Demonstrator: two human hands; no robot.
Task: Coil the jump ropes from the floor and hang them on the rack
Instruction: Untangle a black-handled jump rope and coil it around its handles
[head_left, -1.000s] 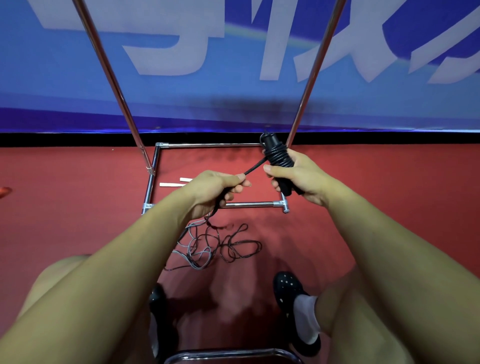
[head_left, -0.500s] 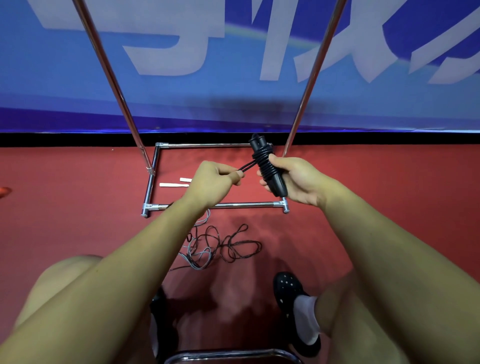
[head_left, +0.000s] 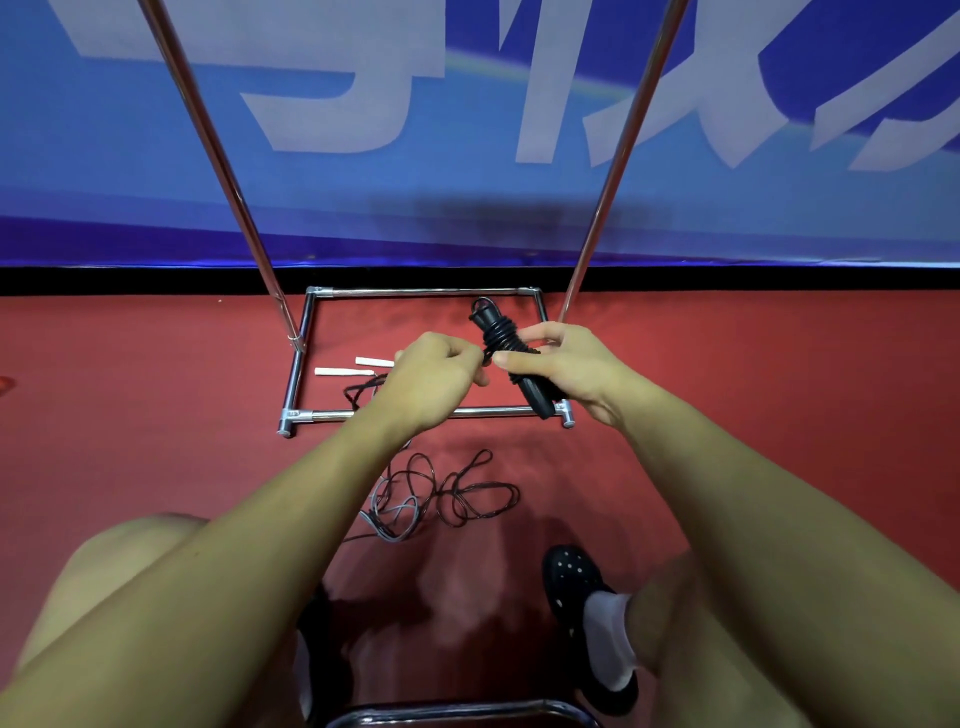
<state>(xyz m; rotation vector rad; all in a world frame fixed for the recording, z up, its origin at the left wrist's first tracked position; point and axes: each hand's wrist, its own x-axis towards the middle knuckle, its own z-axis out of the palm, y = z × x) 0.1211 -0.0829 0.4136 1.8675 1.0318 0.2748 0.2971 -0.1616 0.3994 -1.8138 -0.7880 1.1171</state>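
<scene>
While right hand (head_left: 571, 371) fingers (head_left: 519, 360) clamp the wrapped black jump rope handles (head_left: 511, 353), left hand (head_left: 434, 382) fingers pinch its cord beside them, above the rack (head_left: 415, 414) base.

A sports hall: red sports flooring (head_left: 156, 441) runs to a blue banner (head_left: 467, 208) with large white lettering, with a chrome rack (head_left: 306, 332) standing before it.

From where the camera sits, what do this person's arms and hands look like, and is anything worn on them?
Both arms are bare from the frame's edge to the fingertips: no sleeves show. The left hand and right hand have no gloves, and no watch, ring or wristband is visible. Lower down, the knees are bare too, with a black perforated clog over a white sock.
</scene>
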